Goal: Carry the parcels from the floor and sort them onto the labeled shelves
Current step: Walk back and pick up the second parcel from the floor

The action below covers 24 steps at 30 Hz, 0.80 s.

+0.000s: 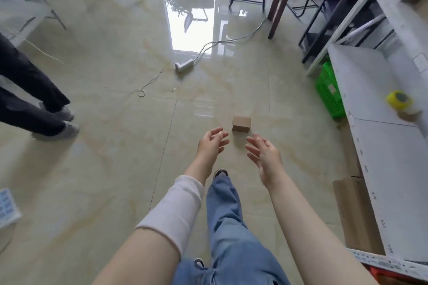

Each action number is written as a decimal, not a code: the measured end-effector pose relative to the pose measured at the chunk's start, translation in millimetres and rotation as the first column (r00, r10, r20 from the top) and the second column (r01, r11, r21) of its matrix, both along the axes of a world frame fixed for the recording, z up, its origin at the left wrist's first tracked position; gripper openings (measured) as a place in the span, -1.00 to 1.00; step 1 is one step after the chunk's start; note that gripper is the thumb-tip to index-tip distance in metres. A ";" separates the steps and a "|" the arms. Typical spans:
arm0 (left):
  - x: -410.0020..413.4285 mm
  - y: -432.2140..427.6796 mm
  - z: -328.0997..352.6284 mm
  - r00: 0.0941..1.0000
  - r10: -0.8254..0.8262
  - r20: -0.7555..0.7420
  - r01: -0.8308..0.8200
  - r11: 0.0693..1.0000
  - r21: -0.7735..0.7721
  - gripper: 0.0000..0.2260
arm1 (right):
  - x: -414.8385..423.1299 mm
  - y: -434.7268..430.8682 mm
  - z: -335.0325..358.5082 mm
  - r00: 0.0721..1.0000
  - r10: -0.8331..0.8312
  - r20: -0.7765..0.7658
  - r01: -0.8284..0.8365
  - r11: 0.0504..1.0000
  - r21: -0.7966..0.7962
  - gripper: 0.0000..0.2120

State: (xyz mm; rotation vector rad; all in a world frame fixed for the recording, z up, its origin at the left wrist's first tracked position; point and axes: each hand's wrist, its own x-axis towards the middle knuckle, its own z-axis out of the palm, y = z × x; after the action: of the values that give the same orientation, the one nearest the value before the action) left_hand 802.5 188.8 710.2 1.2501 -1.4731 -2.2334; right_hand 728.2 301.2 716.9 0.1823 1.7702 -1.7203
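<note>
Fingers spread and loosely curled, the left hand [212,143] and right hand [264,154] reach forward, palms facing each other, holding nothing. Just beyond them a small plain brown cardboard parcel [241,124] sits on the glossy tiled floor [115,146], apparently unmarked. White shelves [379,146] stand to the right.

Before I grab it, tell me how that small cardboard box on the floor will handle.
The small cardboard box looks closed and square-edged, so probably stiff, not floppy. It seems small beside the open left hand and right hand, so likely light. Flat-sided on the glossy floor, it would probably slide rather than roll.
</note>
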 end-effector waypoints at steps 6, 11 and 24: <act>-147.1 -110.7 4.7 1.000 0.000 0.021 0.000 1.000 0.016 -0.69 | -144.9 -104.1 -4.7 0.995 -0.075 0.061 0.078 0.995 -0.058 -0.90; -243.0 -196.9 14.7 0.999 0.036 0.014 -0.036 0.999 0.018 -0.70 | -249.0 -201.0 8.7 0.996 -0.058 0.072 0.062 0.997 -0.044 -0.91; -509.8 -456.9 -3.5 0.991 -0.130 -0.019 0.130 0.991 -0.021 -0.69 | -495.1 -451.6 -19.2 0.982 -0.179 0.065 0.180 0.984 -0.009 -0.81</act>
State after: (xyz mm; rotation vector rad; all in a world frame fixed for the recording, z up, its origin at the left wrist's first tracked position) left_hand 292.7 -268.2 706.7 1.1536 -1.6080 -2.2989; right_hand 233.1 -150.4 697.7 0.3976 1.7383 -1.8314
